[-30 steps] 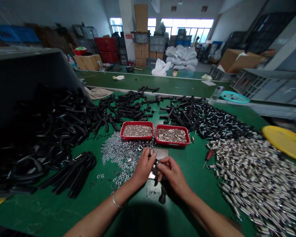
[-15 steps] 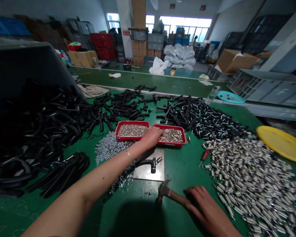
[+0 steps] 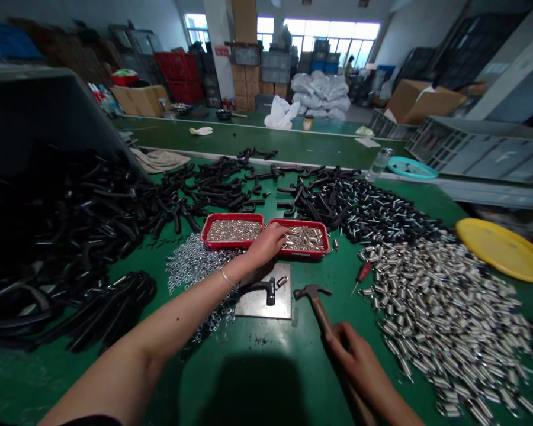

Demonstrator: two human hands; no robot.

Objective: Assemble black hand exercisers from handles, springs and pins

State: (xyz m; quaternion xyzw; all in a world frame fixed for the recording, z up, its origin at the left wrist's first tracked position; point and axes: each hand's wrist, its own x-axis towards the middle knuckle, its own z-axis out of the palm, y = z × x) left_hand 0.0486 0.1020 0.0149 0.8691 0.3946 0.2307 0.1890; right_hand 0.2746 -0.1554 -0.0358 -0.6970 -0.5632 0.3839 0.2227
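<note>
My left hand [image 3: 270, 241] reaches over the near left side of the right red tray [image 3: 326, 248]. Its fingers are bent together at the small metal pins [image 3: 306, 238], and what they pinch is hidden. My right hand [image 3: 359, 361] is wrapped round the wooden handle of a claw hammer [image 3: 320, 313], whose head points away from me. Below my left hand, a black forked part [image 3: 270, 290] lies on a square metal plate [image 3: 253, 307]. A single spring [image 3: 282, 281] lies beside that part.
Left of the pins stands another red tray [image 3: 203, 236] of small metal pieces, by a heap of washers [image 3: 186, 263]. Black handles [image 3: 115, 207] pile up at left. Springs [image 3: 453, 313], a red screwdriver [image 3: 362, 273] and a yellow lid [image 3: 501, 248] lie at right.
My right hand has closed round the hammer handle, and the hammer has swung so its head points forward. My left hand stays at the right red tray. The view has shifted slightly.
</note>
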